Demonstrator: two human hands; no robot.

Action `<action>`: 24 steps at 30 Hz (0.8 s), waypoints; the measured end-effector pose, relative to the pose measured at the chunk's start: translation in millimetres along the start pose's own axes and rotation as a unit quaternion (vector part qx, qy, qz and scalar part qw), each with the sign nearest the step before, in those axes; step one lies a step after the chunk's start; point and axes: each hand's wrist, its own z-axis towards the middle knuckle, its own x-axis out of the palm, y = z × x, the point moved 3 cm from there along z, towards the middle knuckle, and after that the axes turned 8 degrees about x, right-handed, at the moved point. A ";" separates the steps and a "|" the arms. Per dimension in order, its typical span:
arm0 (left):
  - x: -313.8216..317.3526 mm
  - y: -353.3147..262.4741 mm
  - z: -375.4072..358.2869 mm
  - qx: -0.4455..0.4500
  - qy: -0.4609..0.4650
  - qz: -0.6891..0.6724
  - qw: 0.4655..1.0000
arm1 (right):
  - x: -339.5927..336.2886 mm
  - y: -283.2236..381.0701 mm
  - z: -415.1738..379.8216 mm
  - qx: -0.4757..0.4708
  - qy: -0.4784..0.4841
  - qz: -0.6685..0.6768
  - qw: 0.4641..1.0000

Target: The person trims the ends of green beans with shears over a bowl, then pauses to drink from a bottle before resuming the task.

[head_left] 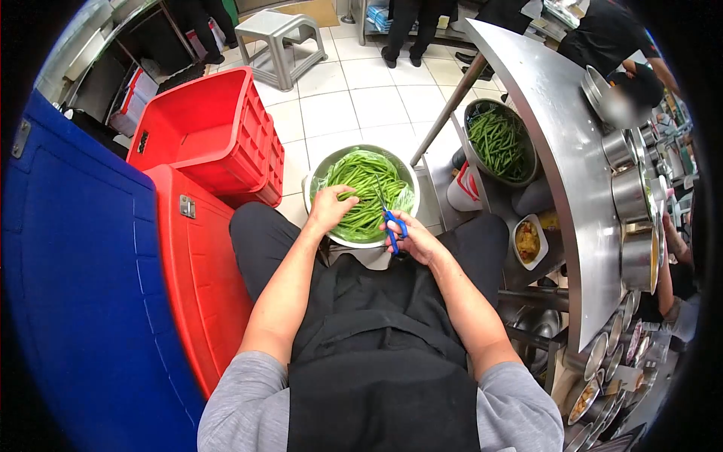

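Observation:
A pale bowl (413, 181) full of long green beans (367, 177) stands in front of my knees, with clear plastic film (402, 200) around the beans inside it. My left hand (331, 209) is over the bowl's left side, its fingers bent in a pinch at the beans; their tips blend with the beans. Blue-handled scissors (395, 232) are in my right hand (416, 239), at the bowl's right side. Their blades point away from me over the beans, and my fingers are wrapped about the handles.
Red crates (203, 128) and a blue lid (83, 248) flank my left. At right, a steel counter (546, 135) carries pots; below it sit a basket of darker beans (497, 143) and a white dish (529, 242). A grey stool (279, 38) and standing people (414, 30) are ahead.

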 end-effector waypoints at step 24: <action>11.6 -2.0 3.4 0.025 0.048 0.008 0.998 | 3.0 1.0 16.3 -0.023 -0.036 -0.022 0.999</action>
